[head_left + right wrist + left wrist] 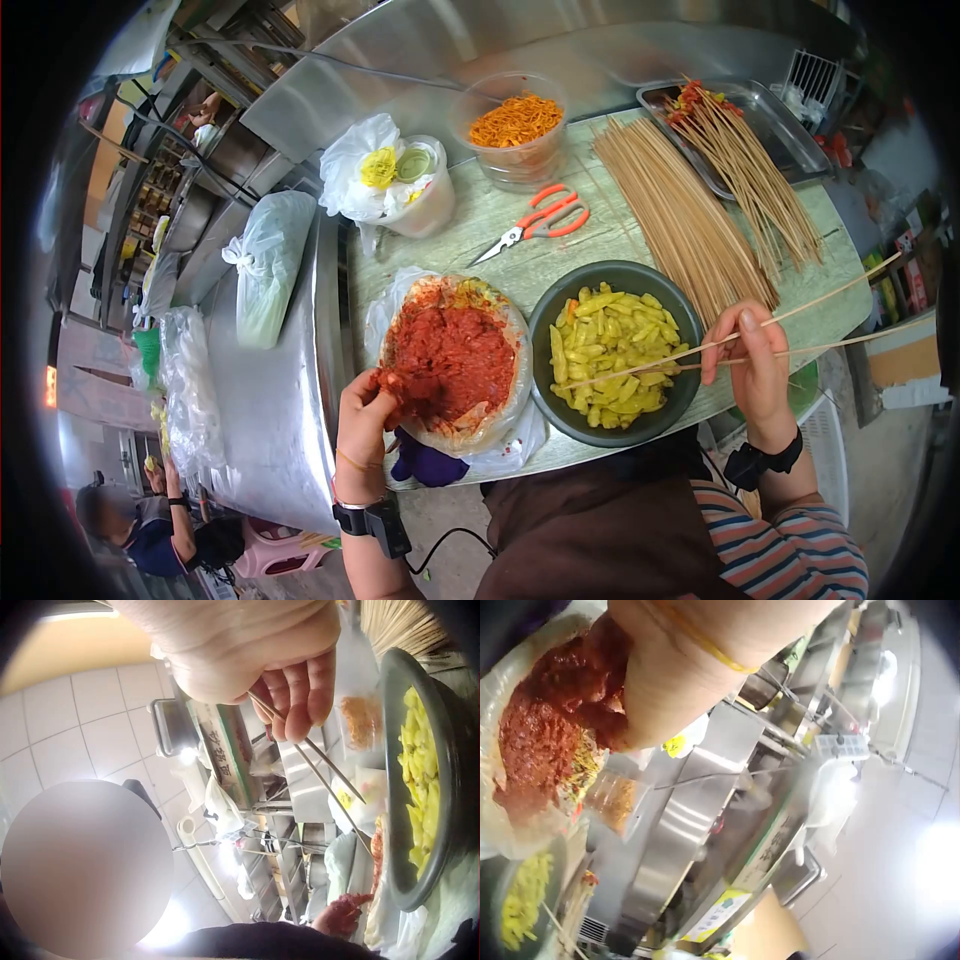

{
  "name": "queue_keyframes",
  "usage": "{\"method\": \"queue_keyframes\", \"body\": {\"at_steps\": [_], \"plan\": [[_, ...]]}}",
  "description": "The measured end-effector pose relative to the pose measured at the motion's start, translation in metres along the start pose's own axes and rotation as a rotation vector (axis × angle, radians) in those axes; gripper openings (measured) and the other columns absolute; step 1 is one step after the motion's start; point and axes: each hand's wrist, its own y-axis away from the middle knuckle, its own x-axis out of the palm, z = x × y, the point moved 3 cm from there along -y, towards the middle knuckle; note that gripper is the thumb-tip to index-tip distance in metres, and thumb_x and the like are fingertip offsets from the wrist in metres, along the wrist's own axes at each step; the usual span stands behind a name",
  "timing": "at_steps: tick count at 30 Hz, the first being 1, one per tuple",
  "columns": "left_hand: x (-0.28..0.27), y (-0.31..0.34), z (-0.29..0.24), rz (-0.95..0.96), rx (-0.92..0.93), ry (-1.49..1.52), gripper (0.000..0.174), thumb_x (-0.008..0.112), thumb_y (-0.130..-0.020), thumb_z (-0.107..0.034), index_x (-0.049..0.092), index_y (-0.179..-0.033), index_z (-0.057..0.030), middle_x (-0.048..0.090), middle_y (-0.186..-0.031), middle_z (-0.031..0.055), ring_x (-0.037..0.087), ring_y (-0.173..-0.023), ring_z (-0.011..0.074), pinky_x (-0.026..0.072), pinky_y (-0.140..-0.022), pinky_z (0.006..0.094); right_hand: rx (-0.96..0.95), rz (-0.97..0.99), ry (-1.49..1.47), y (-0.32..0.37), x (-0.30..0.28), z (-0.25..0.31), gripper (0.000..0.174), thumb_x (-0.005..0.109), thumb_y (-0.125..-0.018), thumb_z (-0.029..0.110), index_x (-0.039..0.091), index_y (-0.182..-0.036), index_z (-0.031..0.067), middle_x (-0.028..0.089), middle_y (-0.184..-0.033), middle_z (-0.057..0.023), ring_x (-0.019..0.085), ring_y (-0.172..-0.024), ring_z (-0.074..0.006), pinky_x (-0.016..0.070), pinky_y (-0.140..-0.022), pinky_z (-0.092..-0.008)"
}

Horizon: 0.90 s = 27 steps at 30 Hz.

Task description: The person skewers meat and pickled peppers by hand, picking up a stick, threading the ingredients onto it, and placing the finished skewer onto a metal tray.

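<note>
My left hand (360,425) is at the near left edge of a plastic-lined bowl filled with red marinated meat (460,350). Its thumb and fingers pinch some of that meat, and red marinade coats the fingertips (349,907). Two thin wooden skewers (850,287) are held in my right hand (755,365), their tips pointing left over the yellow-green peppers (610,345). These peppers fill a dark grey bowl (688,310) between the two hands. The right wrist view shows both skewers bare, crossing below the curled fingers (298,724).
Red-handled scissors (540,222) lie behind the bowls. Further back are a tub of orange shreds (515,130) and a bag-lined tub (435,210). Many bare skewers (690,220) lie at the right, beside a metal tray (800,150) with loaded skewers. Another person (150,530) is at the far left.
</note>
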Motion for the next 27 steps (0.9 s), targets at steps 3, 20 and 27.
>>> {"method": "queue_keyframes", "body": {"at_steps": [3, 20, 27], "plan": [[0.002, -0.004, 0.003, 0.006, 0.034, 0.186, 0.015, 0.050, -0.083, -0.013, 0.056, -0.088, -0.0005, 0.059, -0.070, 0.0028, 0.051, -0.051, 0.0075, 0.0399, -0.046, 0.0192, 0.008, 0.007, -0.003, 0.000, 0.001, -0.001, 0.032, 0.037, -0.096, 0.029, 0.049, -0.082, 0.0027, 0.057, -0.064, -0.0102, 0.055, -0.052, -0.0136, 0.0461, -0.050, -0.0227], [0.049, -0.003, 0.026, -0.111, 0.169, 0.328, 0.011, 0.056, -0.085, -0.001, 0.061, -0.095, 0.0003, 0.063, -0.087, 0.0039, 0.059, -0.072, 0.0099, 0.0476, -0.062, 0.0214, 0.002, 0.066, 0.101, 0.003, 0.002, 0.005, 0.033, 0.034, -0.098, 0.028, 0.052, -0.095, 0.0001, 0.057, -0.080, -0.0070, 0.058, -0.064, -0.0126, 0.0475, -0.062, -0.0233], [0.079, 0.004, 0.024, -0.117, 0.239, 0.484, 0.016, 0.048, -0.092, -0.010, 0.056, -0.103, -0.0020, 0.064, -0.100, 0.0112, 0.063, -0.088, 0.0205, 0.0527, -0.073, 0.0313, -0.066, 0.134, 0.208, -0.006, 0.021, 0.004, 0.022, 0.041, -0.096, 0.020, 0.051, -0.092, 0.0001, 0.052, -0.077, -0.0030, 0.055, -0.061, -0.0074, 0.0440, -0.055, -0.0197]]}}
